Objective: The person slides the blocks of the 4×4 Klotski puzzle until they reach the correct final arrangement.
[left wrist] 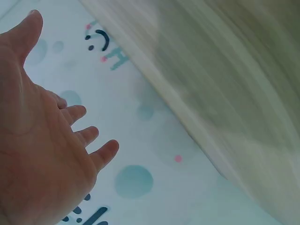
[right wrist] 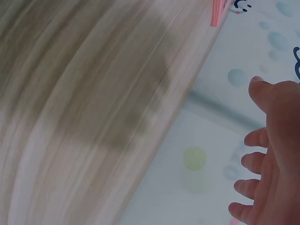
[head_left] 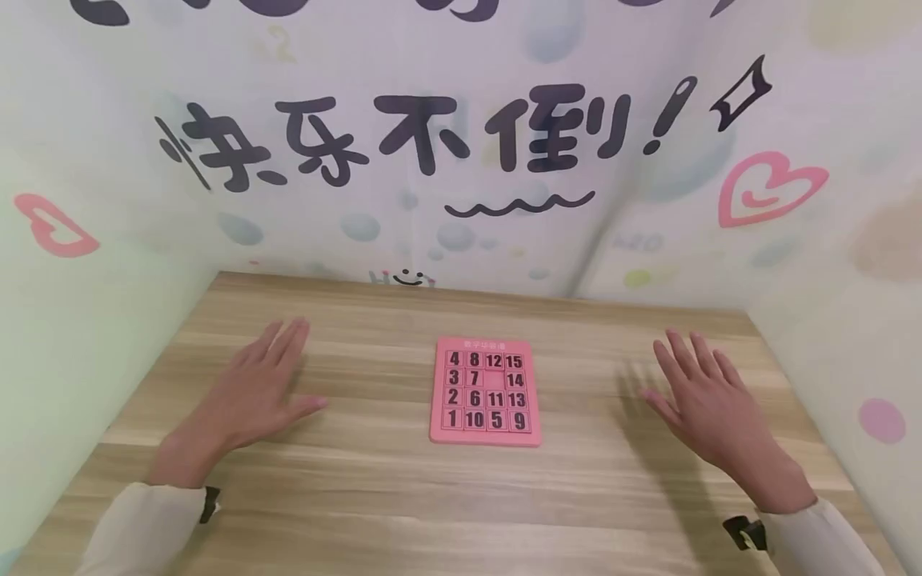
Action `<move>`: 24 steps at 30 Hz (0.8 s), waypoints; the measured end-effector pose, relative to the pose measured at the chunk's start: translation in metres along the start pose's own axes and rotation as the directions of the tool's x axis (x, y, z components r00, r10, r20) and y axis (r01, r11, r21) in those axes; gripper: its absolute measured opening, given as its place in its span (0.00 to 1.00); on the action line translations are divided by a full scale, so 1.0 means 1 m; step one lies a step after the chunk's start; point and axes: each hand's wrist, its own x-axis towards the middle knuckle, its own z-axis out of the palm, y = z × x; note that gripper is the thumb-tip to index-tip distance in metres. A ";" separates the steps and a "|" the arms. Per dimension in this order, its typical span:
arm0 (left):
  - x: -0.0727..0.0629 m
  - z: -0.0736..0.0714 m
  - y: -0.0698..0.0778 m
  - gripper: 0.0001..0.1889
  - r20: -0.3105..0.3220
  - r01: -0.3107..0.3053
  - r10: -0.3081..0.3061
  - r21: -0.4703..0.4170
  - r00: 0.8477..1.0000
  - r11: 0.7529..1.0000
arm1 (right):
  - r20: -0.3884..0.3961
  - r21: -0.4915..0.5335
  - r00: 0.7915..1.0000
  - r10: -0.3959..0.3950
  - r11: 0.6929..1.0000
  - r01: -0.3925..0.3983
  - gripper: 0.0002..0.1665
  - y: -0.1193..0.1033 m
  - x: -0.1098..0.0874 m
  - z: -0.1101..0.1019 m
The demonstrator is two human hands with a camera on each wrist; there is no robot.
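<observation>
A pink sliding number puzzle (head_left: 485, 438) lies flat on the wooden table, its black-numbered tiles set in four rows. One gap shows in the second row, between the 7 and the 14. To the left of the puzzle, my left hand (head_left: 258, 394) is held over the table with palm down, fingers straight and thumb spread toward the puzzle. On the other side, my right hand (head_left: 709, 412) hovers with its fingers spread and casts a shadow on the wood. Neither hand touches the puzzle. In the right wrist view only a corner of the puzzle (right wrist: 216, 13) shows.
The wooden table (head_left: 346, 496) ends at a pale printed wall cloth (head_left: 403, 224) with large dark characters, hearts and bubbles. Similar cloth closes in both sides. Each wrist wears a dark strap at the edge of a light sleeve (head_left: 147, 528).
</observation>
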 end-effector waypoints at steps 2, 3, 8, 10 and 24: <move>0.003 -0.001 0.004 0.53 -0.010 -0.010 0.010 -0.006 1.000 1.000 | -0.002 0.007 1.000 -0.010 1.000 0.010 0.44 -0.003 0.003 0.001; 0.004 -0.002 0.007 0.53 -0.011 -0.011 0.011 -0.013 1.000 1.000 | -0.004 0.009 1.000 -0.014 1.000 0.014 0.44 -0.004 0.004 0.001; 0.017 -0.006 0.022 0.51 -0.007 -0.027 0.027 -0.034 1.000 0.999 | -0.007 0.019 1.000 -0.025 1.000 0.025 0.45 -0.008 0.006 0.002; 0.022 -0.006 0.026 0.51 -0.001 -0.034 0.034 -0.035 0.999 0.999 | -0.005 0.024 1.000 -0.030 0.999 0.030 0.45 -0.010 0.008 0.002; 0.034 -0.003 0.047 0.53 0.056 -0.042 0.047 -0.083 0.997 0.996 | 0.033 0.105 0.996 -0.085 0.991 0.081 0.46 -0.035 0.022 0.004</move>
